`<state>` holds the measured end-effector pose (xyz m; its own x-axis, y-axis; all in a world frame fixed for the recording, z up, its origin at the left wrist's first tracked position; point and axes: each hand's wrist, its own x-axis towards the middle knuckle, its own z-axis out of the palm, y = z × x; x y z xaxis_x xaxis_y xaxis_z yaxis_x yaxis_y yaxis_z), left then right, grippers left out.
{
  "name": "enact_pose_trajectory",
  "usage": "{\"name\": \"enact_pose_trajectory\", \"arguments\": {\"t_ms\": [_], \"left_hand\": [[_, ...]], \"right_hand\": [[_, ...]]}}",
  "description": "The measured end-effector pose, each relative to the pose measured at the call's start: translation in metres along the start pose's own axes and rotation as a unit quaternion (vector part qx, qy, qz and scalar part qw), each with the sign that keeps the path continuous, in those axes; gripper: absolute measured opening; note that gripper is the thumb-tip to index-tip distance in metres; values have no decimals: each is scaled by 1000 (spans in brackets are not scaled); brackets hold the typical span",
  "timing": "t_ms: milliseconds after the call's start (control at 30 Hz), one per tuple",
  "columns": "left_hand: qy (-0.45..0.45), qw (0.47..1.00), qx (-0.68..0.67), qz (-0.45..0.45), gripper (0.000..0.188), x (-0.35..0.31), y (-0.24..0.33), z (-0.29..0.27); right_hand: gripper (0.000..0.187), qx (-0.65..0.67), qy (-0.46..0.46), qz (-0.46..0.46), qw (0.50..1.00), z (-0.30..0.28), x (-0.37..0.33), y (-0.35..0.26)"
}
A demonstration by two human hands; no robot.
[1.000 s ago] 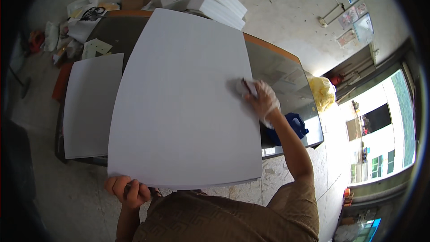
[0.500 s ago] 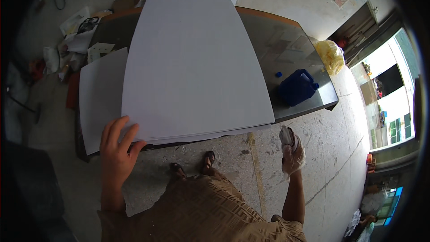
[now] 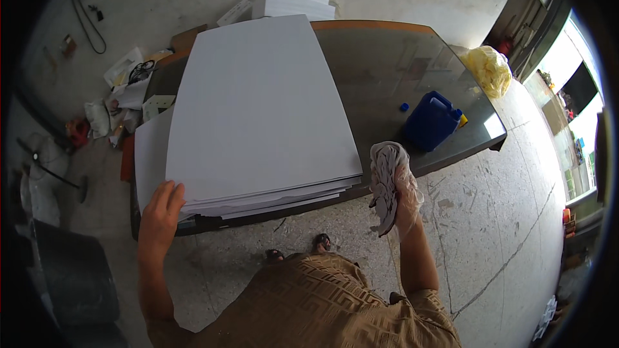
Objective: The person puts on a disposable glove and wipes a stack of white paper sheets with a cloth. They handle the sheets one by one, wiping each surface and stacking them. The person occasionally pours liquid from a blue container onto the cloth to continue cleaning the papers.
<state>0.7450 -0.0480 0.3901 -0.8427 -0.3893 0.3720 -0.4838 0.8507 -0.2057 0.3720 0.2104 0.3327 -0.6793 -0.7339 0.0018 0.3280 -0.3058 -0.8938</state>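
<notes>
Just resting left hand [image 3: 161, 214] at white sheet stack [image 3: 258, 103] corner with fingers unclamped, gripping grey rag [image 3: 385, 177] in right hand [image 3: 407, 198] (probably wiping down), likely needing flat, light pressure next.

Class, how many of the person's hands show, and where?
2. The left hand is at the near left corner of the white stack; the right hand, clear-gloved, holds a crumpled grey wad that partly hides it, near the table.

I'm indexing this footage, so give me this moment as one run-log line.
left hand: at near-left corner of sheets | right hand: gloved, holding cloth | jug: on table, right of sheets | cap: beside jug
</notes>
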Motion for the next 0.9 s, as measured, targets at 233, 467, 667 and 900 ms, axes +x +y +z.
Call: {"name": "enact_pose_trajectory", "arguments": {"t_ms": [233,467,667,900], "left_hand": [[62,990,73,105,27,3,-10,14],[136,981,99,93,29,10,-8,8],[91,995,35,20,40,-5,-10,34],[18,1000,10,-20,43,4,-15,32]], "right_hand": [[56,47,-85,4,995,28,-4,-23],[58,59,-109,17,992,39,1,-30],[51,-7,-47,37,998,1,18,-12],[50,-88,2,31,996,17,13,-28]]}}
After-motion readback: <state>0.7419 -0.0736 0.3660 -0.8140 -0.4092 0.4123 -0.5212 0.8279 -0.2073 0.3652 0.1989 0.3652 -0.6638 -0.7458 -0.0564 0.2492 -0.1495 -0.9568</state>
